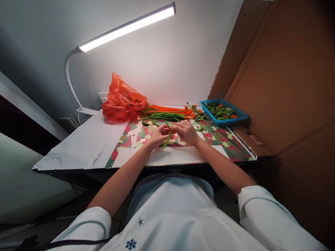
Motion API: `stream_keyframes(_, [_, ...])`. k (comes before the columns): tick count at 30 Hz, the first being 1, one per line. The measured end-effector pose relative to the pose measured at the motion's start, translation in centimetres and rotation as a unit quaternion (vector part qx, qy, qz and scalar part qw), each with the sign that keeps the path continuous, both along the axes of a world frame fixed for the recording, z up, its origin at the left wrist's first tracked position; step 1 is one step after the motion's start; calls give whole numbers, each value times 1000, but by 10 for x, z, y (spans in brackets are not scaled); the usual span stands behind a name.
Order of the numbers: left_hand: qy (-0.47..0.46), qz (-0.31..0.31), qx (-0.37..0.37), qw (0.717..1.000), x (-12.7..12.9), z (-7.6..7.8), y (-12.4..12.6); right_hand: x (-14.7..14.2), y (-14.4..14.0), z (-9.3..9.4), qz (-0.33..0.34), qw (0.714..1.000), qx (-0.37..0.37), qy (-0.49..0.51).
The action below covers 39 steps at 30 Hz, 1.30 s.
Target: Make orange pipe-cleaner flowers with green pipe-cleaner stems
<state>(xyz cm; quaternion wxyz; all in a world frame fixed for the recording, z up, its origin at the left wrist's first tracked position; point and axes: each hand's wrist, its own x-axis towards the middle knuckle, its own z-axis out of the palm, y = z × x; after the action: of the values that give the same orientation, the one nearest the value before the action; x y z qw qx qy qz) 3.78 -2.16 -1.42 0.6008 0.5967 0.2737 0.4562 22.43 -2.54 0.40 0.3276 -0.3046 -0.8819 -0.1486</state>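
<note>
My left hand (160,135) is closed round a green stem-like strand (167,140), which bends and hangs below the fingers while a second green end sticks up. My right hand (185,131) meets it from the right, its fingers pinched together beside a small bit of orange. What exactly those right fingertips grip is hidden. Just beyond both hands lies a bundle of long green and orange stems (164,114), with orange flower heads (191,111) at its right end. A roll of green tape (196,127) rests close to my right hand.
A crumpled orange plastic bag (123,101) sits at the back left. At the back right stands a blue basket (222,122) of green leaves and orange pieces. The lit lamp (128,30) hangs overhead. Cardboard (282,76) walls the right side. Camouflage-patterned paper (125,143) covers the tabletop.
</note>
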Motion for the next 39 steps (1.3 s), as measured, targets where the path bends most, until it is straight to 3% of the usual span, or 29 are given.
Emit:
stream_keyframes(7, [-5,75,31,997,6,-2,5,0,6,-14,-5,999,34,14])
stream_keyframes(16, [52,165,77,982,1,-7,4,-14,8,-31,-3,995,-30,92])
stream_keyframes(27, [76,90,76,990,-1,-8,6,-16,3,-33,44,968,-162,186])
stream_keyframes(33, [66,86,102,989,1,-6,6,-21,2,-31,43,925,-256,276])
stream_keyframes(39, [84,105,137,981,1,-9,7,-26,5,-29,29,840,-388,379])
